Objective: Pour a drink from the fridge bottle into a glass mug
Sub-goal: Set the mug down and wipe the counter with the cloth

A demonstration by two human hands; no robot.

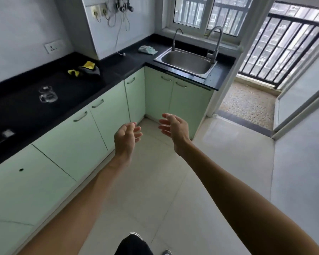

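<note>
Glass mug [48, 94]: clear glass, seen as pale outlines against the dark top; upright on the black bench [26, 115], left side of view, well apart from both hands; a handle loop shows at its near-left side; image is blurred, so cannot tell whether there is any liquid inside.
Fridge bottle: out of view.
Left hand [126, 137]: raised in mid-air over the floor [155, 190]; grip wide, fingers loosely spread, holding nothing; palm turned toward the right hand.
Right hand [174, 128]: raised just beside the left, apart from it; grip wide, fingers curved and spread, holding nothing.
Sink [187, 62]: steel basin set in the bench under the window [206, 13]; bowl looks bare; two curved taps at its rim, one tap [177, 36] at the back left, the taller tap [215, 43] at the right.
Cloths: a yellow-and-black cloth [87, 69] crumpled on the bench beyond the mug; a pale green cloth [147, 49] left of the sink.
Cabinets [92, 133]: pale green doors below the bench, all closed.
Wall: a socket [53, 46] above the bench; loose wires [120, 8] hang higher up.
</note>
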